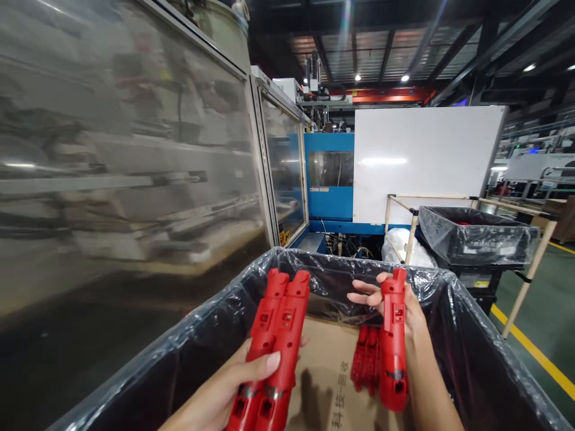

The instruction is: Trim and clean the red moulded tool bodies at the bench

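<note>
Two long red plastic housings (275, 341) lie side by side in my left hand (245, 377), its thumb pressed across them. My right hand (412, 311) is behind a single red plastic housing (394, 347) held upright, with some fingers stretched out to the left and the palm side partly hidden. Both hands are above a large bin lined with black plastic film (179, 353). Down on the cardboard sheet (330, 347) in the bin, several more red housings (366, 359) rest in a row beside the right-hand one.
A machine with clear guard panels (135, 149) runs along the left. Ahead stand a blue machine (330, 206) and a white panel (426, 161). On the right, a pipe-frame rack (534, 257) surrounds a black-lined crate (480, 242); a yellow floor line (534, 347) passes beside it.
</note>
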Available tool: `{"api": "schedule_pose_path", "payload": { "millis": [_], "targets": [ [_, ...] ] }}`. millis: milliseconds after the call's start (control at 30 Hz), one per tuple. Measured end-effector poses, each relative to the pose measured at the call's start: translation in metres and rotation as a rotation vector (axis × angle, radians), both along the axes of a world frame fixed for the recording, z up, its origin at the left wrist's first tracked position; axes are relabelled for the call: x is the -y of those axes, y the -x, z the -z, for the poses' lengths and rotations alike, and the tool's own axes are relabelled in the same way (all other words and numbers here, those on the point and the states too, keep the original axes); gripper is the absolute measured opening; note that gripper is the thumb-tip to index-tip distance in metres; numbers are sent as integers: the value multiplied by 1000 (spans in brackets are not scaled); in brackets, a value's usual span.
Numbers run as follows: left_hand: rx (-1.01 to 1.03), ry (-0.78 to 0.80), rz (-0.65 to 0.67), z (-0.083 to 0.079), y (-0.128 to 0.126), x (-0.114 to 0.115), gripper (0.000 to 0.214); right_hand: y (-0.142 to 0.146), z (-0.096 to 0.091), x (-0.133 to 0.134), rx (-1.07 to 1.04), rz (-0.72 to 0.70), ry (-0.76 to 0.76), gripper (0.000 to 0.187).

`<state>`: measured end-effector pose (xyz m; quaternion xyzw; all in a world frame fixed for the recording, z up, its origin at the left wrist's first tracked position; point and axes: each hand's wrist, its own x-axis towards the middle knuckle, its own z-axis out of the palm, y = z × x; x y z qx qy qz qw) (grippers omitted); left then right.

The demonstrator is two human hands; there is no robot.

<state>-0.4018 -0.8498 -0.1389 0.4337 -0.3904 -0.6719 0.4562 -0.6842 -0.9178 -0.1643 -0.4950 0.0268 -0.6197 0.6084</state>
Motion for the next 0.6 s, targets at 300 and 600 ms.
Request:
{"api": "schedule_pose_path", "payload": {
  "millis": [300,600],
  "targets": [
    [2,5,3,-1,2,0,59,9,1,0,-68,93,0,58],
    [58,32,107,-1,1,4,60,-2,100,39,-616,314,-274,57]
  ]
}}
